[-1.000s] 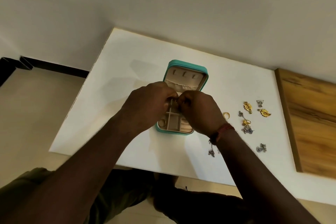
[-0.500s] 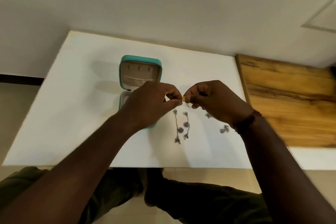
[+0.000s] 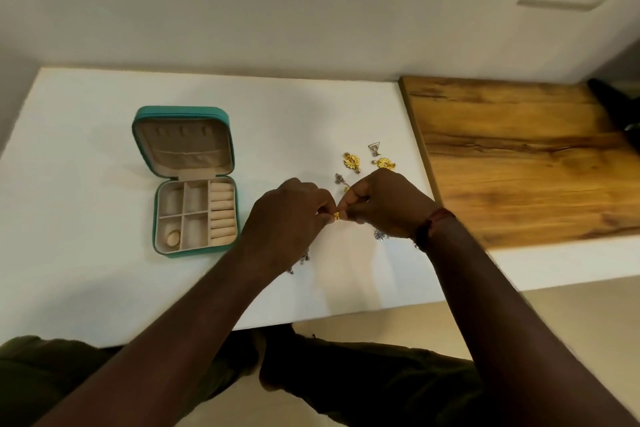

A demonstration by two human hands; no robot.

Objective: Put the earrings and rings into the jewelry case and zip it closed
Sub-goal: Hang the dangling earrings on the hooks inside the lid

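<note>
- Desk [image 3: 86, 270]: white, matte, flat.
- Jewelry case [image 3: 180, 110]: at 9 o'clock from the hands and well apart from them. Teal shell with rounded corners, unzipped, lid laid back toward 12 o'clock. The lining is beige and looks soft. The base has square compartments and a column of padded ring rolls [image 3: 223, 213] at its 3 o'clock side.
- Ring [image 3: 173, 237]: pale, in the compartment at the base's 7 o'clock corner.
- Left hand [image 3: 287, 218]: forearm reaches in from 7 o'clock, knuckles up, fingers curled, fingertips pinching a small gold piece [image 3: 336, 216].
- Small gold piece: shiny, held above the desk between both hands; whether it is a ring or an earring, I cannot tell.
- Right hand [image 3: 384, 204]: forearm reaches in from 5 o'clock, thumb and fingers curled and pinching the same piece. A dark red thread [image 3: 434, 224] circles the wrist.
- Gold earrings [image 3: 351, 160]: two ornate, round ones on the desk at 12 o'clock from the right hand.
- Wooden board [image 3: 519, 156]: brown, grained, at 3 o'clock.
</note>
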